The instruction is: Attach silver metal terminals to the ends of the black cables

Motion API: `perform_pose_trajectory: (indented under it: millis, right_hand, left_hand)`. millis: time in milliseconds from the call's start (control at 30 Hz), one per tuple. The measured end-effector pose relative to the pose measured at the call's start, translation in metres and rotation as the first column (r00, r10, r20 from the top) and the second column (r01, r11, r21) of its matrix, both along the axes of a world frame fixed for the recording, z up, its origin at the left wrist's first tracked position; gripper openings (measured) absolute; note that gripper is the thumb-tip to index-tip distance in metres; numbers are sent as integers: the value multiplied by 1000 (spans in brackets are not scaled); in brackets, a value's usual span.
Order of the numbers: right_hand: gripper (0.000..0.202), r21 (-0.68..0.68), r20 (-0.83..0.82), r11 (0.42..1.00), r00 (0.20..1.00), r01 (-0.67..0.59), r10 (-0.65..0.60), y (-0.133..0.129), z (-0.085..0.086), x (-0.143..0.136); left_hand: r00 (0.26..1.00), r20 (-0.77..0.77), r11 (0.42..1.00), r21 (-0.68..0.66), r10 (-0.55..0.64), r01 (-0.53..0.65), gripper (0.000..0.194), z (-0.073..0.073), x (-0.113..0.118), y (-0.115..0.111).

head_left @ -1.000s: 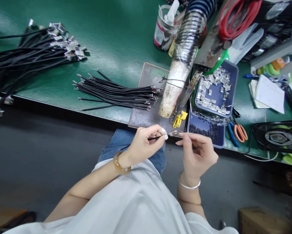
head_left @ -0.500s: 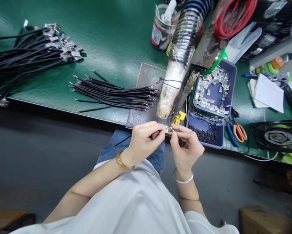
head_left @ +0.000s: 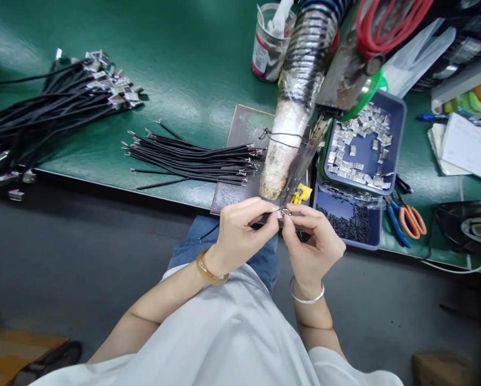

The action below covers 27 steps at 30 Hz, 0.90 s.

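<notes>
My left hand (head_left: 246, 228) is closed in a pinch on a black cable (head_left: 208, 232), whose free end hangs out below the palm over my lap. Facing it, my right hand (head_left: 316, 241) pinches at a small silvery metal piece (head_left: 281, 213) between the two sets of fingertips. Fingers cover most of that piece, so its exact form is hidden. Just beyond the fingertips lie a yellow clip-like part (head_left: 302, 193) and the tip of a white-wrapped duct (head_left: 274, 171). Several short black cables (head_left: 192, 161) with stripped ends lie left of the duct.
A bundle of black cables with metal plugs (head_left: 107, 80) lies at the left. On the right are a blue tray of metal connector shells (head_left: 401, 123), a lower tray of black bits (head_left: 375, 236), pliers (head_left: 399, 228) and a small fan (head_left: 473, 230). A plastic jar (head_left: 260, 53) stands behind.
The camera view has shifted slightly, so the bench things appear a little displaced. Both hands keep their pinch, fingertips together, with only small finger movement.
</notes>
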State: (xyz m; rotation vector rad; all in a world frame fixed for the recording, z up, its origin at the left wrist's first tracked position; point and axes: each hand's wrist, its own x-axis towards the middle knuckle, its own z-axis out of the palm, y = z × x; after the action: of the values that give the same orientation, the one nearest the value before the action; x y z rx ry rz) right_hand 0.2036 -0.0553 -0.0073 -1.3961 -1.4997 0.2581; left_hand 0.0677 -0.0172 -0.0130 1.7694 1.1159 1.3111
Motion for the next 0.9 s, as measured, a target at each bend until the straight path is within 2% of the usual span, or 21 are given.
perform_pose_trajectory:
  millis: [233, 567, 733, 833, 900]
  right_hand:
    - [18, 21, 28, 1000, 1000, -6, 5, 3, 3, 0]
    - [16, -32, 87, 997, 994, -64, 66, -7, 1, 6]
    - [14, -67, -1, 995, 997, -79, 79, -7, 1, 2]
    - [9, -93, -78, 995, 997, -27, 20, -20, 4, 13]
    - [3, -75, -50, 997, 998, 28, -31, -37, 10, 31]
  left_hand:
    - [1000, 18, 1000, -3, 22, -22, 11, 3, 2, 1]
    - [1000, -4, 985, -171, -13, 12, 9, 1, 0, -3]
    - [999, -22, 985, -168, -34, 30, 13, 1, 0, -5]
    - [990, -73, 984, -141, -119, 108, 13, 2, -5, -8]
    - [943, -219, 967, -89, -252, 238, 15, 4, -10, -12]
